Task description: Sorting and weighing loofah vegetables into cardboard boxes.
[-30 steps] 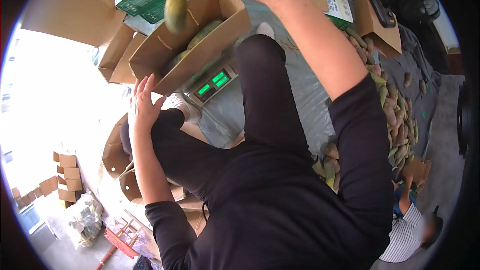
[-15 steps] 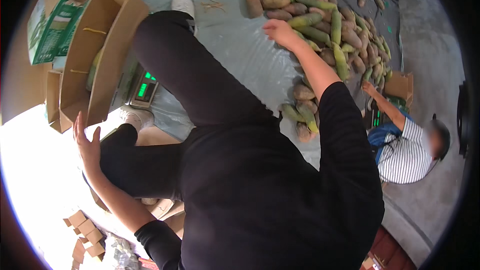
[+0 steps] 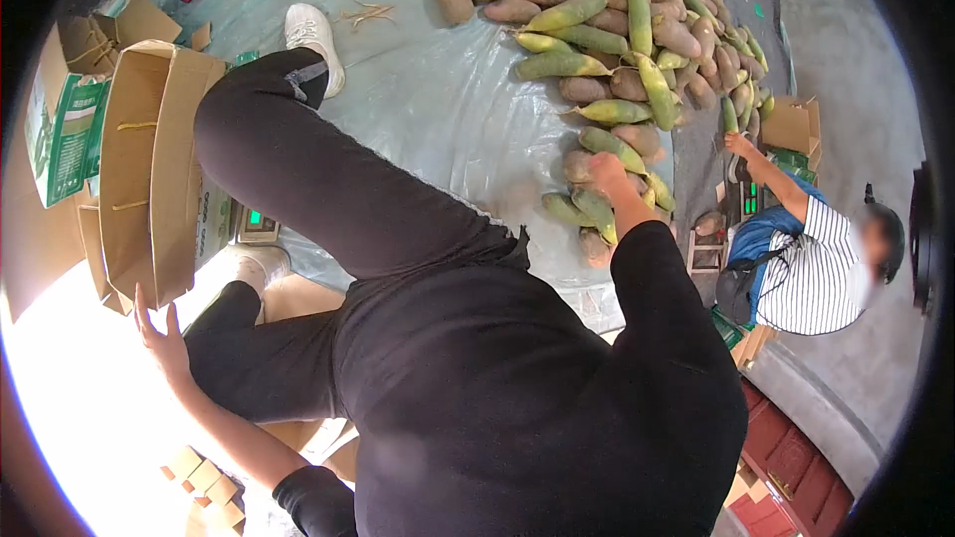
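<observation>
My left hand [image 3: 164, 343] is open, fingers spread, at the lower corner of a tall open cardboard box [image 3: 127, 249]. The box has yellow cord handles and stands by a scale [image 3: 259, 235] with a lit green display. I cannot tell whether my fingertips touch the cardboard. My right hand [image 3: 615, 179] is closed over the near end of a large heap of radishes. Whatever it grips is hidden beneath it. Around it lie green radishes [image 3: 594, 211] and brownish-red radishes [image 3: 577, 167], some touching each other.
A grey-green plastic sheet [image 3: 428, 124] lies under the heap and my feet. Green-and-white cartons [image 3: 70, 134] stand at the far left. On the right, a co-worker [image 3: 811, 268] in a striped shirt reaches toward the heap, beside another scale [image 3: 749, 199] and an open carton [image 3: 791, 129].
My right hand has moved nearer to me, from the heap's left edge to its near end, and its fingers have closed. My left hand has stayed by the box corner. The view has shifted.
</observation>
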A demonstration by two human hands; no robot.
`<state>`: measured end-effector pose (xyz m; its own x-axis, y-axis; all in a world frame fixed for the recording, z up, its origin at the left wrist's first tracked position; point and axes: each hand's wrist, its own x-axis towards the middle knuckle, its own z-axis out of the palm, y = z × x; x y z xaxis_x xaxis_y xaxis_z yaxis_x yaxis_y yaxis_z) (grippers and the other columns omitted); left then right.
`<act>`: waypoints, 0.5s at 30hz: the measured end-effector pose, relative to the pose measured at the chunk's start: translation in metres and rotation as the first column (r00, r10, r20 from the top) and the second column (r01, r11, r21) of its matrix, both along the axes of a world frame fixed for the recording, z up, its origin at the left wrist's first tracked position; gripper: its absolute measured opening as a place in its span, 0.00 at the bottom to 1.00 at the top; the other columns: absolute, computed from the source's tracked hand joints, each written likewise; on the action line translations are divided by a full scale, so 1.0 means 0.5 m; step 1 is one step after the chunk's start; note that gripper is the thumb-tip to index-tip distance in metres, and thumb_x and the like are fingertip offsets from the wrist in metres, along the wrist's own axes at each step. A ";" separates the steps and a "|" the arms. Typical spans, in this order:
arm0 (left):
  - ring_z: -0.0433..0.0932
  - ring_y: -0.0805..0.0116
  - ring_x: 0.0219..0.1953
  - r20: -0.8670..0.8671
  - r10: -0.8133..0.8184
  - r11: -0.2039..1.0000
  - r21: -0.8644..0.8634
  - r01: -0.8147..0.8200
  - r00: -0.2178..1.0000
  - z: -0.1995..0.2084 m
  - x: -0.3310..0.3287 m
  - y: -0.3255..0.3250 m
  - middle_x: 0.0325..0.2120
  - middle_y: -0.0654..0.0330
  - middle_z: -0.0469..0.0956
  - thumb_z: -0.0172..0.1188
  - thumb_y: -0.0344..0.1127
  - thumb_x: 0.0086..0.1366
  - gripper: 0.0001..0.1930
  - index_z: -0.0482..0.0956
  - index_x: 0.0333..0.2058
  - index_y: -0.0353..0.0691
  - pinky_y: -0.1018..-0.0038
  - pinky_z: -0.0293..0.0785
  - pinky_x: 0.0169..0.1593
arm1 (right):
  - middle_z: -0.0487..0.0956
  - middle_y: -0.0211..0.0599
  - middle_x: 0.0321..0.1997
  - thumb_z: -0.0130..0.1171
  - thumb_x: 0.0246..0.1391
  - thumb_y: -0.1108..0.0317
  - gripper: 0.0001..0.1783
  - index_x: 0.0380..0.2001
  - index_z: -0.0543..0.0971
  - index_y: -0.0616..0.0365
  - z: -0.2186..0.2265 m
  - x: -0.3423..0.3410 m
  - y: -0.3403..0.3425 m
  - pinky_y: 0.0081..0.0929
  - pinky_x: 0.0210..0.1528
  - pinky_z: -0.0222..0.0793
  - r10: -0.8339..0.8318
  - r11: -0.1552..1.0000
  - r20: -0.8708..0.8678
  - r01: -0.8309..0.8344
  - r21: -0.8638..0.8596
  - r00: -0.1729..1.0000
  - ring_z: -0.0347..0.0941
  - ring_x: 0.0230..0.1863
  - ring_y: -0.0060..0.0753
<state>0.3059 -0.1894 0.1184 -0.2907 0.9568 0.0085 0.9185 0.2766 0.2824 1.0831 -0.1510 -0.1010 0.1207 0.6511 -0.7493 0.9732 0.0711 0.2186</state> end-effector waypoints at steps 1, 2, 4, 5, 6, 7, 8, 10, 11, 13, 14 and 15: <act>0.60 0.52 0.60 0.006 -0.014 1.000 -0.001 0.014 1.000 -0.009 0.006 0.011 0.57 0.50 0.64 0.57 0.30 0.60 0.29 0.62 0.60 0.47 0.60 0.58 0.61 | 0.79 0.47 0.36 0.50 0.48 0.69 0.09 0.29 0.79 0.60 -0.015 0.027 -0.040 0.37 0.45 0.72 -0.136 0.986 -0.055 0.141 0.090 0.989 0.75 0.42 0.48; 0.60 0.53 0.61 0.023 -0.014 1.000 0.006 0.013 1.000 -0.014 0.012 0.019 0.57 0.50 0.64 0.57 0.30 0.60 0.28 0.62 0.60 0.47 0.60 0.57 0.61 | 0.79 0.46 0.40 0.51 0.49 0.70 0.11 0.34 0.79 0.59 -0.022 0.040 -0.069 0.37 0.47 0.71 -0.258 0.945 -0.128 0.277 0.171 0.958 0.75 0.45 0.47; 0.60 0.53 0.61 0.021 0.004 1.000 0.024 -0.005 1.000 -0.013 0.010 0.018 0.57 0.51 0.64 0.57 0.30 0.60 0.28 0.62 0.60 0.47 0.60 0.57 0.61 | 0.77 0.44 0.44 0.51 0.50 0.70 0.13 0.40 0.76 0.56 -0.019 0.009 -0.096 0.38 0.49 0.70 -0.367 0.916 -0.038 0.368 0.160 0.929 0.72 0.49 0.47; 0.60 0.54 0.61 0.013 0.002 1.000 0.022 -0.003 1.000 -0.010 0.005 0.016 0.57 0.51 0.64 0.57 0.30 0.60 0.28 0.62 0.60 0.46 0.60 0.57 0.61 | 0.75 0.43 0.49 0.51 0.51 0.70 0.16 0.46 0.73 0.53 -0.013 -0.008 -0.106 0.39 0.51 0.68 -0.471 0.875 0.063 0.458 0.158 0.880 0.69 0.53 0.47; 0.60 0.54 0.61 -0.012 0.025 1.000 0.016 -0.025 1.000 0.011 -0.007 -0.008 0.57 0.51 0.63 0.56 0.30 0.60 0.28 0.63 0.59 0.46 0.60 0.56 0.62 | 0.75 0.43 0.49 0.51 0.51 0.70 0.16 0.46 0.73 0.53 -0.010 -0.040 -0.097 0.39 0.51 0.68 -0.445 0.888 0.039 0.435 0.148 0.895 0.69 0.53 0.47; 0.60 0.54 0.61 -0.013 0.027 0.999 0.024 -0.026 1.000 0.009 -0.005 -0.004 0.57 0.51 0.63 0.56 0.30 0.60 0.28 0.63 0.59 0.46 0.60 0.56 0.62 | 0.72 0.42 0.52 0.51 0.51 0.69 0.19 0.49 0.70 0.52 -0.001 -0.042 -0.108 0.39 0.52 0.67 -0.374 0.926 0.052 0.370 0.078 0.926 0.67 0.56 0.46; 0.59 0.54 0.61 -0.006 0.036 0.999 0.020 -0.036 0.999 0.008 -0.004 -0.001 0.57 0.50 0.63 0.57 0.30 0.60 0.27 0.63 0.59 0.46 0.60 0.56 0.62 | 0.69 0.40 0.55 0.52 0.52 0.68 0.21 0.51 0.66 0.51 0.005 -0.047 -0.114 0.40 0.54 0.66 -0.299 0.954 0.059 0.299 0.007 0.953 0.64 0.58 0.45; 0.59 0.54 0.61 0.007 0.044 0.999 0.018 -0.044 0.999 0.004 0.005 0.005 0.57 0.50 0.63 0.57 0.30 0.60 0.27 0.63 0.59 0.45 0.60 0.55 0.62 | 0.68 0.39 0.55 0.53 0.51 0.68 0.21 0.50 0.67 0.50 0.006 -0.048 -0.131 0.41 0.53 0.67 -0.292 0.956 0.085 0.293 0.003 0.952 0.64 0.58 0.43; 0.59 0.54 0.61 0.006 0.049 0.999 0.021 -0.049 0.999 0.002 0.009 0.006 0.57 0.50 0.64 0.57 0.29 0.60 0.27 0.63 0.59 0.45 0.60 0.55 0.62 | 0.67 0.37 0.55 0.54 0.50 0.69 0.20 0.49 0.68 0.49 0.002 -0.047 -0.133 0.41 0.53 0.67 -0.284 0.958 0.111 0.287 -0.005 0.952 0.64 0.58 0.42; 0.59 0.54 0.61 0.000 0.059 0.998 0.028 -0.059 0.998 0.002 0.008 0.000 0.57 0.50 0.64 0.57 0.29 0.60 0.27 0.63 0.59 0.45 0.60 0.55 0.62 | 0.67 0.36 0.55 0.55 0.50 0.69 0.21 0.49 0.68 0.48 0.008 -0.061 -0.134 0.41 0.53 0.67 -0.271 0.962 0.116 0.273 0.005 0.955 0.64 0.58 0.41; 0.59 0.54 0.61 0.001 0.047 0.999 0.024 -0.047 0.999 0.001 -0.003 -0.003 0.57 0.50 0.64 0.57 0.29 0.60 0.27 0.63 0.59 0.45 0.60 0.55 0.62 | 0.67 0.36 0.55 0.56 0.49 0.69 0.21 0.49 0.68 0.47 0.009 -0.067 -0.130 0.42 0.53 0.67 -0.262 0.965 0.125 0.263 0.012 0.957 0.64 0.57 0.40; 0.59 0.54 0.61 0.011 0.030 0.999 0.019 -0.031 0.999 -0.004 -0.003 0.001 0.57 0.50 0.64 0.57 0.29 0.60 0.27 0.64 0.59 0.45 0.60 0.55 0.62 | 0.68 0.35 0.54 0.54 0.51 0.68 0.19 0.48 0.69 0.46 -0.002 -0.061 -0.133 0.42 0.52 0.67 -0.297 0.955 0.147 0.294 0.042 0.943 0.64 0.58 0.39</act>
